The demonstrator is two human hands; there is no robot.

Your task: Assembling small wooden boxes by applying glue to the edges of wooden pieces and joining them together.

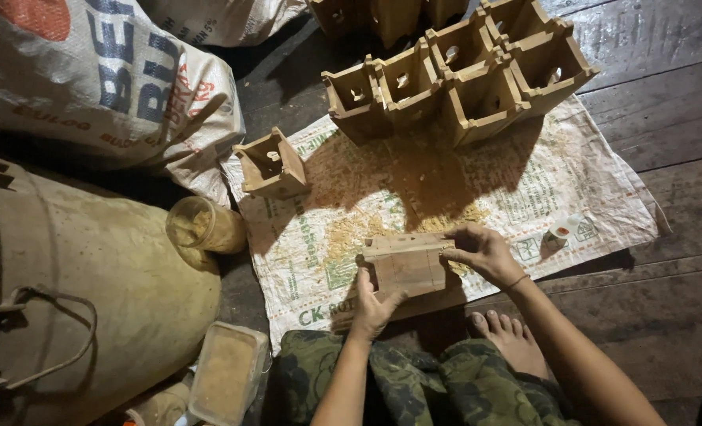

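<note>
A: Where is your left hand, and what is it doing?

B: It sits at about six o'clock; your fingers are pressed flat against the near face of the wooden box, thumb out to the side; so the hand is spread and bracing the wood rather than wrapped round it.

A: And your right hand?

B: At about four o'clock from the middle; your fingers and thumb are closed on the right end of that same box, pinching its edge; a thin band circles the wrist.

A: Where does the box lie?

B: It rests on the woven sack mat spread over the dark floorboards, just above your knee; sawdust is scattered on the mat at ten o'clock from the box.

A: What else is around you?

B: At twelve to one o'clock a cluster of finished wooden boxes stands touching one another, open tops toward you; a lone box sits at ten o'clock on the mat's corner; a clear jar lies on its side at nine o'clock, just beside the mat; a plastic tub of pale powder is at seven o'clock; a large tan sack fills the left, with a printed sack above it; a small white cup stands at three o'clock; your bare foot shows at five o'clock.
</note>
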